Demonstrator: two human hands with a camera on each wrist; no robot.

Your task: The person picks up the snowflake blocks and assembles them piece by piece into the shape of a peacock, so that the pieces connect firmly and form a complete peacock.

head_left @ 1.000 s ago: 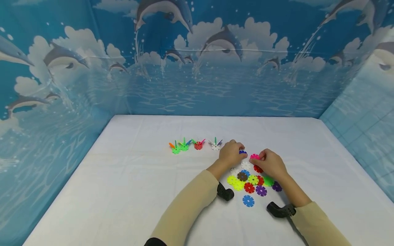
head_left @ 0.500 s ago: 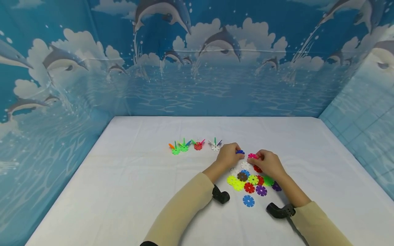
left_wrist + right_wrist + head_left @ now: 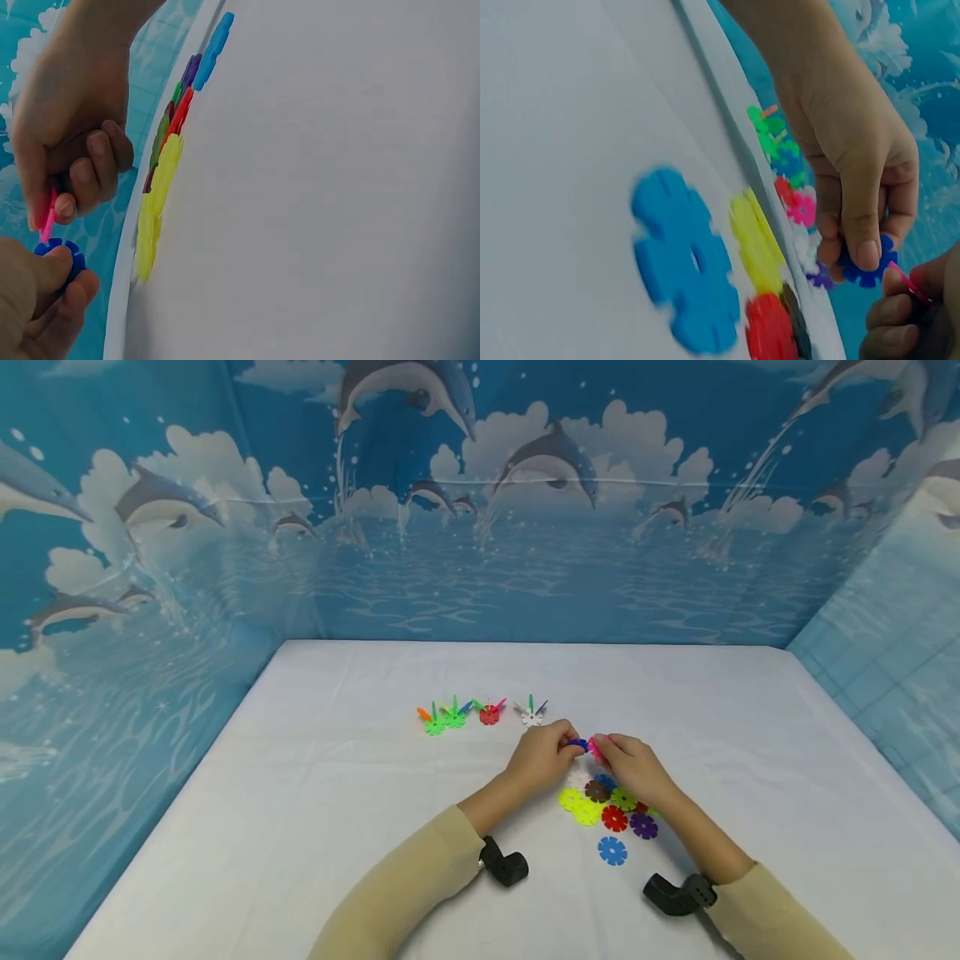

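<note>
Dark blue disc (image 3: 578, 745): right of centre in the head view, pinched between thumb and fingers of the left hand (image 3: 542, 758).
Pink disc (image 3: 597, 747): just right of it, pinched by the right hand (image 3: 637, 770); in the left wrist view its edge meets the blue disc's rim.
Loose discs: below the hands, right of centre, a cluster with yellow discs (image 3: 588, 812), a brown disc (image 3: 597, 791), a red disc (image 3: 614, 818) and a purple disc (image 3: 643, 826); a light blue disc (image 3: 612, 851) lies lowest, apart.
Joined pieces: four in a row at upper centre of the counter (image 3: 300, 818), two green pieces (image 3: 433, 724), a red piece (image 3: 489, 715), a white piece (image 3: 532, 717), each with upright discs slotted in.
Backdrop (image 3: 480, 585): dolphins and water, across the upper frame.
</note>
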